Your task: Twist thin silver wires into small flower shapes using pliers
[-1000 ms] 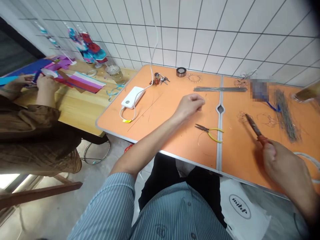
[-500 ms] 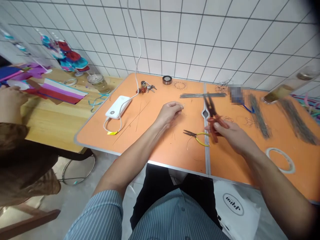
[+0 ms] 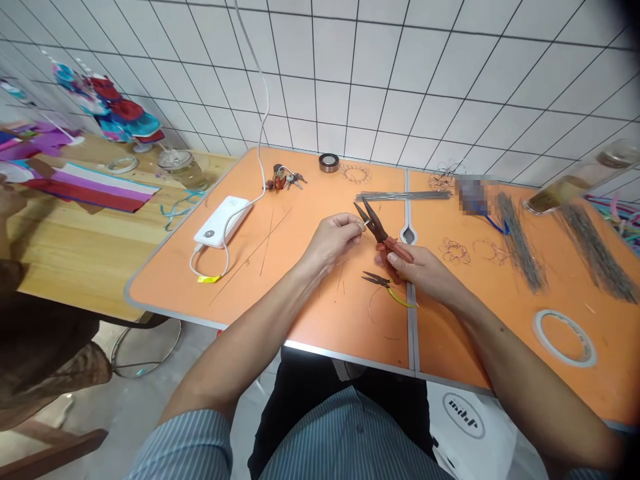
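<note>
My right hand [image 3: 417, 267] is wrapped round the red handles of a pair of long-nosed pliers [image 3: 377, 230]. The jaws are parted and point up and left, close by the fingertips of my left hand [image 3: 340, 237]. Those fingers are pinched together on something small and thin that I cannot make out. Below the red-handled pliers, a second pair with yellow handles [image 3: 400, 298] lies on the orange table, partly hidden by my right hand. A bundle of straight grey wires [image 3: 403, 196] rests behind my hands.
A white power bank [image 3: 223, 222] with its cable, keys [image 3: 285, 179] and black tape [image 3: 329, 162] lie left and behind. To the right are wire bundles [image 3: 523, 243], a white tape roll [image 3: 565, 338] and a tilted glass jar [image 3: 580, 177]. Another person sits at far left.
My right hand has brought the red-handled pliers leftward, from over the table's seam to beside my left fingertips. My left hand stays pinched. The whole view has shifted slightly.
</note>
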`<state>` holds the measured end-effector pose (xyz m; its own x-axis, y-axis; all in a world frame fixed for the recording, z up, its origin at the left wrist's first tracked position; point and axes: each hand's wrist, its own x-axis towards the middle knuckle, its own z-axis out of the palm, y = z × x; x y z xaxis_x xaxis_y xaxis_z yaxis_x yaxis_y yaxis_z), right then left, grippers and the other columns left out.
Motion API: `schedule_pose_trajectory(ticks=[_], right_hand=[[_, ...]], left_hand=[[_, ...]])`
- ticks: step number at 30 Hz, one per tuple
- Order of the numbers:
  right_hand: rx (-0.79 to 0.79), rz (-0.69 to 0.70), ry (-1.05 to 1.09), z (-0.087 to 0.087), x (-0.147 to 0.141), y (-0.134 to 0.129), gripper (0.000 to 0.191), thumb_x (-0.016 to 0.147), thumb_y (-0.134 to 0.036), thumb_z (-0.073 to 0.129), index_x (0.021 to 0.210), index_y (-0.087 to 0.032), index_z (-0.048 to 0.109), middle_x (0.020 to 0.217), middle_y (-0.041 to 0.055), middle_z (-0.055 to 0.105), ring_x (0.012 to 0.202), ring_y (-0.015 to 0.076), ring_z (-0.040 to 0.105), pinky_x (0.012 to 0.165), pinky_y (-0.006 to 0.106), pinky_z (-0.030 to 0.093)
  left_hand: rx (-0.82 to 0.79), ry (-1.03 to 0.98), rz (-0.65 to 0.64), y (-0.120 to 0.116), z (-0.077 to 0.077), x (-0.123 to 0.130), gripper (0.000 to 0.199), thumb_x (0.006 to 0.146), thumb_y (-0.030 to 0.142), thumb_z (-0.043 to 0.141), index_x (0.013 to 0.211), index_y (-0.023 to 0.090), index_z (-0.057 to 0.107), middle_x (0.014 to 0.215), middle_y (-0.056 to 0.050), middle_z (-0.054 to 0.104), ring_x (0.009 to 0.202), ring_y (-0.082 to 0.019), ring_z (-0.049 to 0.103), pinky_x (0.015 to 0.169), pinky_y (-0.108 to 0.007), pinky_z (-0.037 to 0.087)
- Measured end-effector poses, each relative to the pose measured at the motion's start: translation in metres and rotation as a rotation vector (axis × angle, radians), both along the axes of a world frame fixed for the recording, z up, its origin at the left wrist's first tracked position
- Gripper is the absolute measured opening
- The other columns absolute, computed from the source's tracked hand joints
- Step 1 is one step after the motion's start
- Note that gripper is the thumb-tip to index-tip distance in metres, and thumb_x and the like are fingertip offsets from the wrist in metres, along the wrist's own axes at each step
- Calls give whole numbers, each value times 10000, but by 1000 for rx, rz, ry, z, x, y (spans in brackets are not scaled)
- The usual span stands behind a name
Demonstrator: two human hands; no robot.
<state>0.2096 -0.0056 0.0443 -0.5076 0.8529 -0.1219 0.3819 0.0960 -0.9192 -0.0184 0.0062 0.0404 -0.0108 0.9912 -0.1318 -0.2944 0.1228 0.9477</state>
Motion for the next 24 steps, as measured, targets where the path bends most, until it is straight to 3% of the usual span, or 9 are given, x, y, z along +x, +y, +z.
schedule_pose_trajectory(ticks=[4, 10, 17, 24], right_hand=[[68, -10, -50, 1, -4, 1, 530, 1044, -667, 614, 1219, -182, 736, 1066, 80, 788, 799, 209, 680, 727, 337, 520], [262, -78, -262, 1, -11, -2, 355, 1088, -461, 551, 1259, -228, 758, 1260, 85, 837, 1165, 313, 769, 1010, 441, 547], [443, -128, -415, -2, -17, -7, 357, 1123, -353, 478, 1370, -250, 715, 1413, 107, 798, 1266, 353, 743, 1007, 486, 553], [546, -116, -524, -7, -19, -8, 351, 1151, -328, 456, 1384, -215, 692, 1377, 152, 791, 1256, 369, 737, 962, 474, 553]], left_hand=[[1, 35, 0, -2, 0, 2, 115, 735, 261, 769, 738, 180, 689, 587, 18, 584, 484, -68, 368, 485, -230, 188], [12, 42, 6, -2, -4, 3, 104, 778, 251, 761, 739, 181, 694, 581, 17, 586, 471, -69, 363, 480, -232, 195], [10, 107, 36, -2, -7, 4, 122, 771, 264, 741, 707, 180, 681, 585, 19, 584, 471, -68, 350, 477, -244, 181], [10, 132, 54, -2, -9, 5, 102, 743, 250, 721, 681, 181, 680, 587, 19, 589, 478, -69, 344, 483, -251, 182]])
